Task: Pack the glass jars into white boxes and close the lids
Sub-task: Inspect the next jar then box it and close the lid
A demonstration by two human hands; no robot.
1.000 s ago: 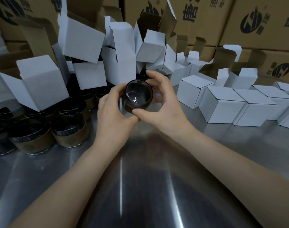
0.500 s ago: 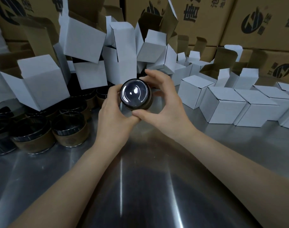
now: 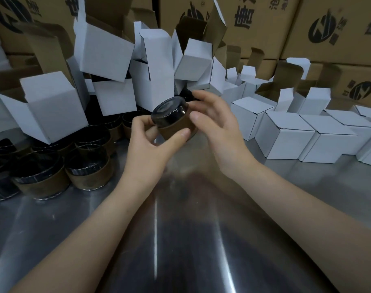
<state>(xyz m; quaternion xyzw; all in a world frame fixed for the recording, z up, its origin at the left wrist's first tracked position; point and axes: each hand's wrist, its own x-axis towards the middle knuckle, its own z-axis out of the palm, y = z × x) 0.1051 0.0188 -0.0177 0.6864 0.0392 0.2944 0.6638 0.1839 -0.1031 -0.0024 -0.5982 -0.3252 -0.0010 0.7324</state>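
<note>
A dark glass jar with a brown paper sleeve is held above the steel table, tilted with its glass base toward the upper left. My left hand grips it from below, thumb on the sleeve and fingers behind. My right hand is at the jar's right side with loosely spread fingers, thumb near the sleeve; whether it touches is unclear. Open white boxes are piled behind and to the left. Closed white boxes stand in a row at the right.
Several more sleeved jars stand grouped on the table at the left. Large brown cartons with dark printing form a wall at the back.
The jar has tipped so its sleeve side now faces me instead of its round glass face. My right hand has loosened and spread away from the jar; my left hand keeps hold.
</note>
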